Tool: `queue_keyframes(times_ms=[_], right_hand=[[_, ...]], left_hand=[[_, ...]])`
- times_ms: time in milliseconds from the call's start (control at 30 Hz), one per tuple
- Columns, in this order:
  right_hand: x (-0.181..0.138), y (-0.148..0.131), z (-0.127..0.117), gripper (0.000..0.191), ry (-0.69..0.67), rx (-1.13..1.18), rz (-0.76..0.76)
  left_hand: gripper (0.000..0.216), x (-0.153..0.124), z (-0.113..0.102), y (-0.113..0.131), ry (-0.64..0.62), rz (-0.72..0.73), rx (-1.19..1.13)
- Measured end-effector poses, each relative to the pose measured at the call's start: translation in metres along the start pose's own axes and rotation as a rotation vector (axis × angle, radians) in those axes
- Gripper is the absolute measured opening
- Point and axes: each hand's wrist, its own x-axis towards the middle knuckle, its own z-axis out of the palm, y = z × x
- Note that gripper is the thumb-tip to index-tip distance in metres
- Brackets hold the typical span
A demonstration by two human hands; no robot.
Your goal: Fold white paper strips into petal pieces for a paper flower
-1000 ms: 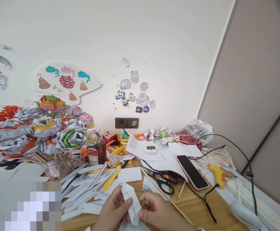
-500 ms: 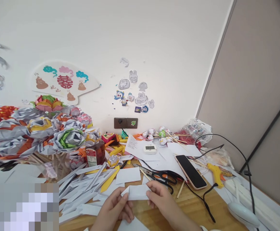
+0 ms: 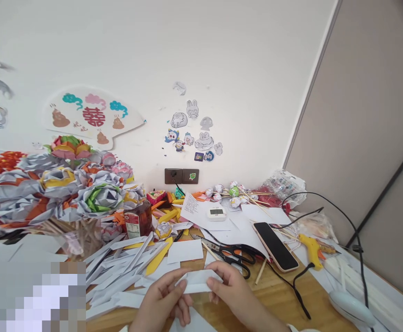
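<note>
A small folded piece of white paper (image 3: 197, 282) is held level above the wooden table. My left hand (image 3: 168, 295) pinches its left end between thumb and fingers. At the right end, my right hand (image 3: 227, 288) grips it with the thumb pressed on top. Both upper corners of the paper slope inward. Below my hands lies another white sheet (image 3: 194, 322), partly hidden. To the left spreads a pile of folded white paper strips (image 3: 118, 272), and just beyond my hands rests a flat white paper rectangle (image 3: 185, 251).
Black-handled scissors (image 3: 234, 253), a phone (image 3: 275, 246) and a yellow glue gun (image 3: 310, 251) with cables lie to the right. A white timer (image 3: 216, 212) sits on papers behind. Folded paper flowers (image 3: 100, 198) crowd the back left near a red box (image 3: 138, 220).
The paper's right corner is now folded down to a slope, where it was square before. My right hand has shifted slightly, its thumb moving inward along the paper.
</note>
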Motion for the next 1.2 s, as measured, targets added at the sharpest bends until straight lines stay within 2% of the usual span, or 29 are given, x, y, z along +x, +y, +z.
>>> queue_keyframes(times_ms=[100,233,467,600,767,1000,1200], right_hand=[[0.0017,0.0033,-0.0009,0.028,0.003,0.055,-0.006],[0.0041,0.0077,-0.0020,0.034,0.053,0.086,0.005],[0.0027,0.0044,0.0009,0.032,0.068,0.089,-0.026],[0.0018,0.0041,-0.0009,0.030,0.052,0.056,-0.012],[0.0026,0.0060,-0.0038,0.033,0.025,0.037,0.029],[0.0029,0.0040,-0.0001,0.032,0.047,0.055,0.016],[0.0013,-0.0008,-0.0006,0.022,0.058,0.070,-0.029]], left_hand=[[0.051,-0.0013,-0.0010,0.0014,-0.023,-0.013,-0.057],[0.051,-0.0036,0.0006,0.0041,0.009,-0.019,-0.098],[0.042,-0.0043,0.0012,0.0051,0.013,-0.014,-0.158],[0.034,-0.0037,0.0009,0.0059,-0.024,0.000,0.010],[0.040,-0.0033,0.0014,0.0088,-0.017,-0.005,0.126],[0.056,-0.0030,-0.0009,0.0061,0.095,0.007,0.020],[0.042,-0.0039,-0.0016,0.0058,0.046,0.008,-0.038]])
